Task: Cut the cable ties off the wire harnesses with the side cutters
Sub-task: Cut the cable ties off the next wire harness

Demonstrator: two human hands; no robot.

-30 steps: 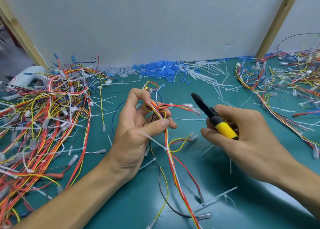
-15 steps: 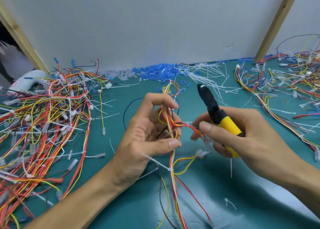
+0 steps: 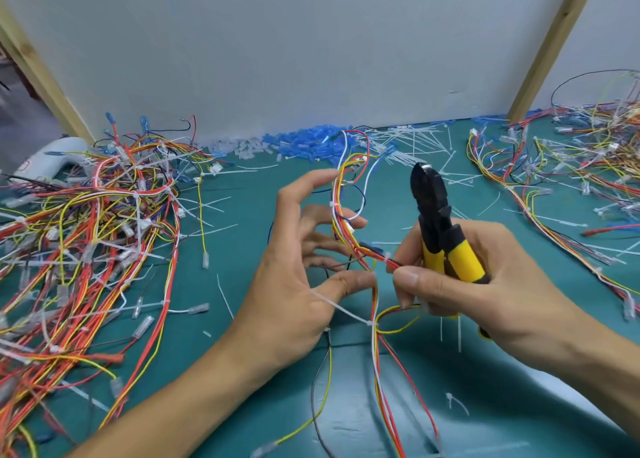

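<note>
Fingers (image 3: pixel 306 184) of my left hand (image 3: pixel 294 284) are spread wide and touch the wire harness (image 3: pixel 341 222). At 3 o'clock of it, my right hand (image 3: pixel 485 284) grips the side cutters (image 3: pixel 436 215) and pinches its wires.

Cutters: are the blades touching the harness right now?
Apart. The head view shows the cutters pointing up in the right hand, blades clear of the harness, with bare mat between them.
</note>
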